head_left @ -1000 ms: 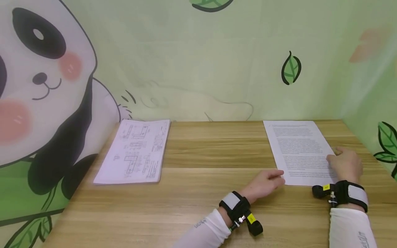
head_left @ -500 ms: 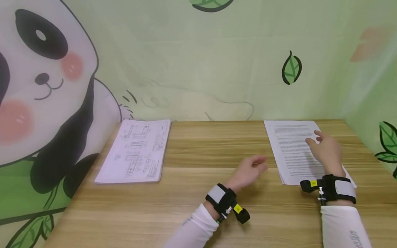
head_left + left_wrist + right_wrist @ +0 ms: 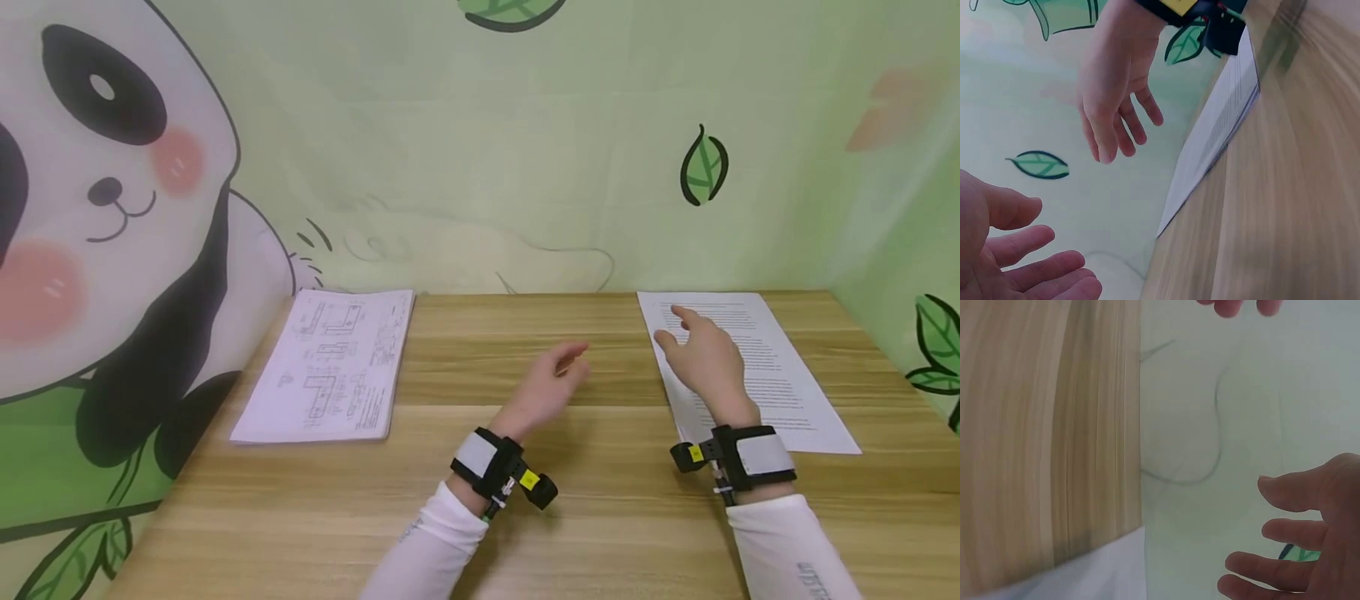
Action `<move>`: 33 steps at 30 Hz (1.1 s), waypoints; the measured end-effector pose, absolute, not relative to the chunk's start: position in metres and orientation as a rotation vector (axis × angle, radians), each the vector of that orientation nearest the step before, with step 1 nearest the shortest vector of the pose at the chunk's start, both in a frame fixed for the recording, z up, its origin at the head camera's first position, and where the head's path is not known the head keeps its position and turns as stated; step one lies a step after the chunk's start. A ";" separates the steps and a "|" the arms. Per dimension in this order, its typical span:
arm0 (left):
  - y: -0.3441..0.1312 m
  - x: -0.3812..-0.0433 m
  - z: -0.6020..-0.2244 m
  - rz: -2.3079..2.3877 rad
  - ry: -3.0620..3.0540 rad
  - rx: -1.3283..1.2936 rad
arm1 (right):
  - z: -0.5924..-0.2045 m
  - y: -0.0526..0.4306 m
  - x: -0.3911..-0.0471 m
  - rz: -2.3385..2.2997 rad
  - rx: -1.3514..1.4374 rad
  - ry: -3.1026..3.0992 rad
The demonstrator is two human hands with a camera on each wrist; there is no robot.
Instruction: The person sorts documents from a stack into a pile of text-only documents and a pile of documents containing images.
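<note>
I see room to pass over the brown wood-grain tabletop (image 3: 480, 333) between the fingers of the left hand (image 3: 542, 393) and those of the right hand (image 3: 708, 362), and leftward of the left ones to a low stack of white drawing sheets (image 3: 322, 367), with flat white printed pages (image 3: 787, 392) below the right fingers and a pale green wall (image 3: 450, 150) beyond both.

Drawings (image 3: 322, 367) left, text pages (image 3: 783, 375) right, on the table (image 3: 465, 358) before the backdrop (image 3: 480, 158).

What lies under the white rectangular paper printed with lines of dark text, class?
Brown wood-grain tabletop shows beside the white text-printed paper, which rests on it. The area directly beneath is covered, so anything else there cannot be seen.
</note>
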State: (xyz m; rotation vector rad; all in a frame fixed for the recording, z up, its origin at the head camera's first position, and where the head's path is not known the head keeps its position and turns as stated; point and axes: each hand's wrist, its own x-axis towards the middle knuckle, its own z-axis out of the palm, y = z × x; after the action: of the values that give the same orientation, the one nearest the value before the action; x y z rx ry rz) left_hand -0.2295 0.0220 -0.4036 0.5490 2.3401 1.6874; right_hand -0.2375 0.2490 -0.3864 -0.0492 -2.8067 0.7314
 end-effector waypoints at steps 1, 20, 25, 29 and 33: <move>0.018 -0.231 -0.404 1.693 2.345 0.535 | -0.386 0.244 -0.237 0.730 -0.028 -2.801; -0.078 -0.255 -0.393 1.701 2.585 0.339 | -0.384 0.183 -0.238 0.802 0.129 -2.790; -0.110 -0.258 -0.389 1.600 2.704 0.287 | -0.385 0.169 -0.236 0.833 0.132 -2.811; -0.133 -0.261 -0.388 1.538 2.800 0.282 | -0.385 0.160 -0.237 0.830 0.137 -2.839; -0.152 -0.266 -0.388 1.498 2.867 0.258 | -0.385 0.152 -0.239 0.843 0.141 -2.867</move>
State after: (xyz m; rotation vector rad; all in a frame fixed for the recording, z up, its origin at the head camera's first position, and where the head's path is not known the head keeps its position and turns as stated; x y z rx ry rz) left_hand -0.2660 -0.1517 -0.3882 0.2579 2.8669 1.4983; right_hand -0.2393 0.1517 -0.3851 0.1409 -2.8665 0.8427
